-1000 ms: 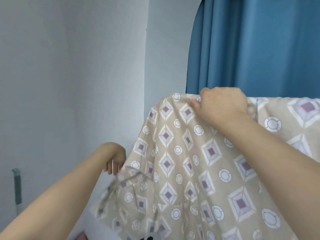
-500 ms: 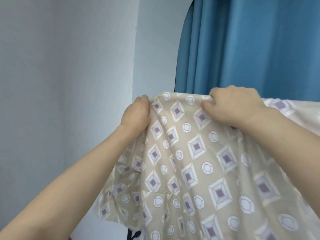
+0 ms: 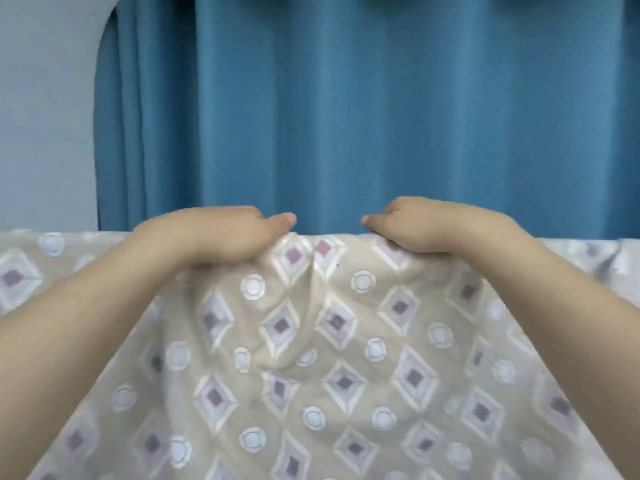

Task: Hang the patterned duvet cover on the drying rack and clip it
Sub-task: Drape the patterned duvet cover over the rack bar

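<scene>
Before a blue curtain [image 3: 346, 116], both hands [image 3: 214, 233] [image 3: 433, 226] grip the duvet cover's [image 3: 311, 358] top fold, running left-right.

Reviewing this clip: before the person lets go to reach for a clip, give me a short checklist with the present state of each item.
1. Left hand grips the top edge of the patterned duvet cover: ok.
2. Right hand grips the same edge: ok.
3. Top edge runs level on both sides of the hands, in front of the blue curtain: ok.
4. Fabric between the hands lies smooth: not ok, it is bunched into folds.
5. Drying rack bar under the edge: cannot tell, the fabric hides it.
6. Clips within reach: cannot tell, none in view.
</scene>
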### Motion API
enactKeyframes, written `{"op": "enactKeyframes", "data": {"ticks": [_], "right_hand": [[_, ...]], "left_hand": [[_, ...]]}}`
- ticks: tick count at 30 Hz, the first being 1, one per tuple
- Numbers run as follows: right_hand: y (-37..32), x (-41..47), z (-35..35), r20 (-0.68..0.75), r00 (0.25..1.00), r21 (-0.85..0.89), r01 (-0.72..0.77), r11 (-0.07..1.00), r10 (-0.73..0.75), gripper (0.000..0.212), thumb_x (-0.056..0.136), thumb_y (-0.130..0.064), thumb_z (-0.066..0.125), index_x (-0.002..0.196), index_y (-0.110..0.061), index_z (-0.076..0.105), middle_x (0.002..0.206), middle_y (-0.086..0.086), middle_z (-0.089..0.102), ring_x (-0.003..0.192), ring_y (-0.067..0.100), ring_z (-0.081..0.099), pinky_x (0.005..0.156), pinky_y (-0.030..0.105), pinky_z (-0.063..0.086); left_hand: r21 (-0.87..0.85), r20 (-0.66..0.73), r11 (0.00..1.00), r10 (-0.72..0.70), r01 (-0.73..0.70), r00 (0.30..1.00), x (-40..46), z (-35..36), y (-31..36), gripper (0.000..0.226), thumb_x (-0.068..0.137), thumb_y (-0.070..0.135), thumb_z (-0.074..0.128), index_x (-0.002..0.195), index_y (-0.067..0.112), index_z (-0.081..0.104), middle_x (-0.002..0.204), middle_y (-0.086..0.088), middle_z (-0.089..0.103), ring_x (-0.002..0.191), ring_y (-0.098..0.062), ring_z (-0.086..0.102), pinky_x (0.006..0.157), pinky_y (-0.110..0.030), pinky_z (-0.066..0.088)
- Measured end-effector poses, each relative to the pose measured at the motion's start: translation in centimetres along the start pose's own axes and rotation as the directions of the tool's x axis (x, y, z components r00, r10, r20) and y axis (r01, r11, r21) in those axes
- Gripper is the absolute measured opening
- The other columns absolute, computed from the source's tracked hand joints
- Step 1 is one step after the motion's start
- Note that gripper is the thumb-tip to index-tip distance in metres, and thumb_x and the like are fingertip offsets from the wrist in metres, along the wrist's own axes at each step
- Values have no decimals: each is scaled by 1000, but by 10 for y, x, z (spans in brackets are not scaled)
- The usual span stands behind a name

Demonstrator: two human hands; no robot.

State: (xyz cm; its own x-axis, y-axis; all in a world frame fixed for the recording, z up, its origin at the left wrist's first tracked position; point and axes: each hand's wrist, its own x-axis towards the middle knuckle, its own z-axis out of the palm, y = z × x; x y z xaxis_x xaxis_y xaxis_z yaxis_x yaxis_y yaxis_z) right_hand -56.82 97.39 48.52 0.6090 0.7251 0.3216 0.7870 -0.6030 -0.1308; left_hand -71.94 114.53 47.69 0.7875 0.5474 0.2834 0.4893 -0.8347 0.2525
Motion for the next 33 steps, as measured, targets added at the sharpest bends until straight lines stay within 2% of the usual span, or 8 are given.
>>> {"op": "enactKeyframes", "data": {"ticks": [6, 9, 14, 17, 20, 25, 29, 33], "right_hand": [[97, -35, -29, 255, 898, 97, -393, 915, 359, 45, 100, -42, 36, 85, -17, 71, 80, 2, 73, 67, 22, 67, 68, 28, 50], [111, -41, -38, 238, 892, 167, -427, 889, 384, 29, 93, -25, 50, 79, -10, 71, 75, 7, 74, 70, 30, 72, 66, 35, 57], [121, -27, -33, 82, 937, 463, -338, 819, 340, 27, 99, -24, 50, 100, -6, 70, 95, 11, 74, 86, 30, 71, 76, 43, 59], [126, -9, -32, -82, 877, 814, -216, 539, 474, 41, 101, -34, 47, 111, 1, 64, 108, 19, 69, 88, 32, 67, 87, 47, 54], [120, 6, -48, -241, 764, 937, 23, 348, 598, 40, 101, -35, 46, 107, 0, 65, 104, 13, 70, 90, 29, 67, 89, 41, 54], [101, -2, -86, -403, 621, 883, 457, 106, 673, 36, 101, -26, 46, 67, -14, 43, 56, -3, 44, 51, 15, 46, 57, 25, 45], [99, -45, -112, -512, 712, 828, 558, 56, 480, 47, 101, -33, 44, 58, -22, 29, 47, -6, 21, 40, 11, 17, 38, 22, 19], [97, -114, -107, -409, 898, 883, 343, 321, 164, 44, 97, -39, 45, 58, -22, 30, 50, -6, 20, 39, 9, 16, 35, 20, 19]], "left_hand": [[-278, 342, 958, 37, 64, 939, 33, 8, 68, 28, 88, 16, 49, 65, 8, 63, 71, -16, 67, 63, -30, 64, 67, -36, 52], [-280, 474, 959, 88, 55, 876, 41, 7, 76, 19, 85, 2, 55, 86, -9, 70, 94, -24, 72, 87, -41, 70, 85, -55, 55], [-358, 68, 931, 97, -67, 993, 53, 14, 98, 18, 95, 9, 53, 84, 3, 66, 90, -11, 68, 83, -27, 67, 72, -33, 54], [-828, -230, 536, -52, -168, 972, 65, 16, 105, 29, 97, 9, 45, 68, 12, 46, 68, -5, 48, 62, -24, 46, 60, -29, 39], [-919, -392, 103, -156, -380, 907, 52, 7, 126, 36, 101, 18, 41, 65, 17, 37, 59, 3, 40, 52, -14, 37, 52, -23, 34], [-895, -414, -315, 315, -317, 854, -16, 1, 180, 27, 104, 17, 43, 84, 5, 58, 73, -10, 60, 70, -20, 57, 71, -31, 49], [-997, -5, 59, 642, -56, 766, -44, 59, 188, 24, 99, 7, 46, 92, -7, 64, 82, -19, 57, 73, -29, 55, 72, -41, 46], [-948, 131, 294, 708, -121, 694, -45, 77, 180, 32, 96, 17, 57, 68, 15, 73, 68, -5, 67, 58, -17, 61, 61, -30, 52]]}}
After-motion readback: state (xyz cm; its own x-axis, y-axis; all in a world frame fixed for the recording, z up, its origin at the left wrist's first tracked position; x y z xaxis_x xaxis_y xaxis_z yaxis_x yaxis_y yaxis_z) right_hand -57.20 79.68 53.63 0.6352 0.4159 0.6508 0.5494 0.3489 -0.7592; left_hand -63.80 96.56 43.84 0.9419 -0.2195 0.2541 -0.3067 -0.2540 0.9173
